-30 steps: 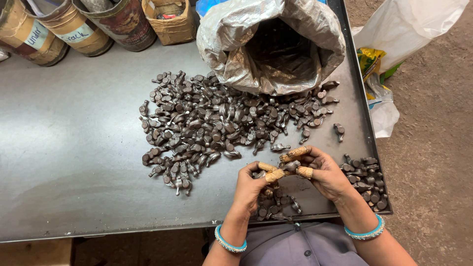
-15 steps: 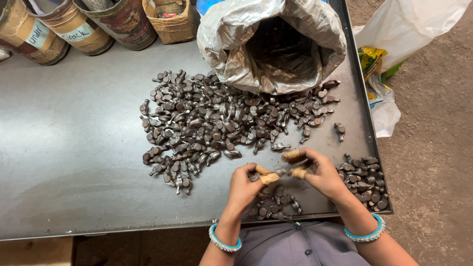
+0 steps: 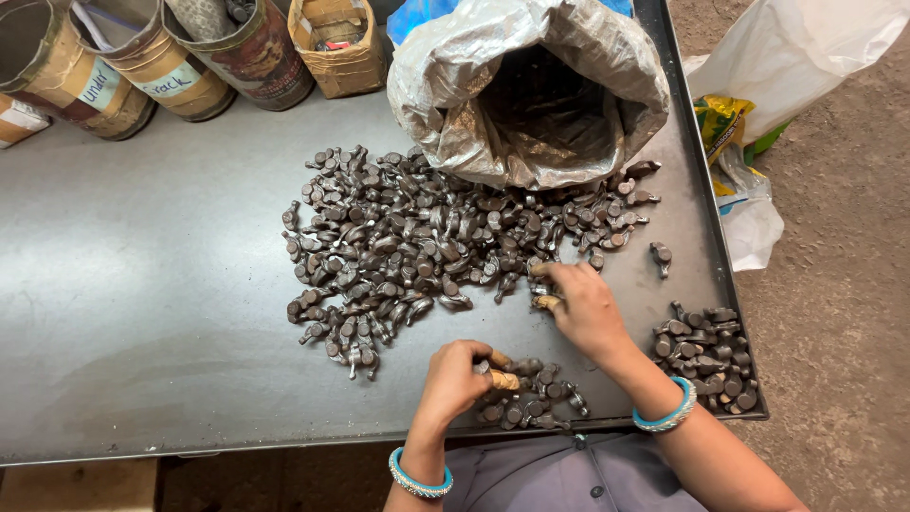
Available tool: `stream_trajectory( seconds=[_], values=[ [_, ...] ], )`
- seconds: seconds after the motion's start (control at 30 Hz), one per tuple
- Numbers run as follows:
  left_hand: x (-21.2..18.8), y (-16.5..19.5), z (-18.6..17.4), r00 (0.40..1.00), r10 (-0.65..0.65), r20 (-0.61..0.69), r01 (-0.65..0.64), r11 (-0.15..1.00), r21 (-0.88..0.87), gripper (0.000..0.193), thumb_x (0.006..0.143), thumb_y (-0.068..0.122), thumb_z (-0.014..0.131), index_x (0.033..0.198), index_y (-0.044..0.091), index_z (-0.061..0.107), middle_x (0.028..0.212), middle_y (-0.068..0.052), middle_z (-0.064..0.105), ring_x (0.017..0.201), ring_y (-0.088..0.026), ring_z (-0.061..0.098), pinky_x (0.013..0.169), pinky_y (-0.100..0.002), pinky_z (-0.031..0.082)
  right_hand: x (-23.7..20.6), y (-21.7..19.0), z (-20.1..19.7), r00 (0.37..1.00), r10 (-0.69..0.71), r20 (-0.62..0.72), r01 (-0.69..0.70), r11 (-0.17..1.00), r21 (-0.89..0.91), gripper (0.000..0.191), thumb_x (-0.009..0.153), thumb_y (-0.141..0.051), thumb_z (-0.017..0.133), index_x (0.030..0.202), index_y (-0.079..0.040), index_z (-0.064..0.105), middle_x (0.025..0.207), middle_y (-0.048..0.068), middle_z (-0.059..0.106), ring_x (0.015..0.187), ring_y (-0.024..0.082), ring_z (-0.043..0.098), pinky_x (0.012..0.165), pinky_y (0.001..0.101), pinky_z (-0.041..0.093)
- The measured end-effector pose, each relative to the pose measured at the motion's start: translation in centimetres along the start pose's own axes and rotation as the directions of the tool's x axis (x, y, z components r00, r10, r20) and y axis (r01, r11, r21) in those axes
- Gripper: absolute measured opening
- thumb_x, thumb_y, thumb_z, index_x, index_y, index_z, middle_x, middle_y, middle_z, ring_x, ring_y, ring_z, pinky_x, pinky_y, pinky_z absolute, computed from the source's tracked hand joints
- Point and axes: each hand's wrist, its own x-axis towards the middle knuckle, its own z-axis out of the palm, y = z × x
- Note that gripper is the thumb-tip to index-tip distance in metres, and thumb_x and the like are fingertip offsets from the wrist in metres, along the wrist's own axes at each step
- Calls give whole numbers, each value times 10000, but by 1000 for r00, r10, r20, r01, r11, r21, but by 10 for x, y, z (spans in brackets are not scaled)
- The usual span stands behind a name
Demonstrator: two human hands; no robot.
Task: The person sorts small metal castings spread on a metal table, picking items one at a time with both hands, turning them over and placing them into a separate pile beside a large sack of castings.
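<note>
From the head camera, the right hand (image 3: 586, 305) reaches to the near edge of the big pile of dark metal parts (image 3: 427, 242), fingers touching a part. The left hand (image 3: 457, 377) is closed around one part above a small pile (image 3: 531, 393) just beside it.

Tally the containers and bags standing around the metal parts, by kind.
Round labelled tin cans: 3
Brown woven basket: 1
Open crinkled grey plastic sack: 1
White plastic bags beside the table: 2
Total: 7
</note>
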Motion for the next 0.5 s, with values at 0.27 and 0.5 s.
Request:
stream_trajectory(
  seconds=[0.27,0.5],
  values=[
    [13,14,11,967,-122,-225,78,978,-194,225,713,179,858,925,104,852,676,-71,677,616,-146,545,586,-306,444,-27,25,-15,831,243,500,-482,-136,866,400,834,-13,689,1228,-19,613,1116,84,693,1052,238,733,912,409,626],
    [22,27,42,997,-10,-79,-33,853,-522,274,715,162,912,913,14,794,750,24,693,683,-33,573,620,-212,487,-48,42,-8,859,285,426,-445,1,895,330,856,60,734,1166,22,629,1147,120,720,1046,192,698,925,336,584]
  ],
)
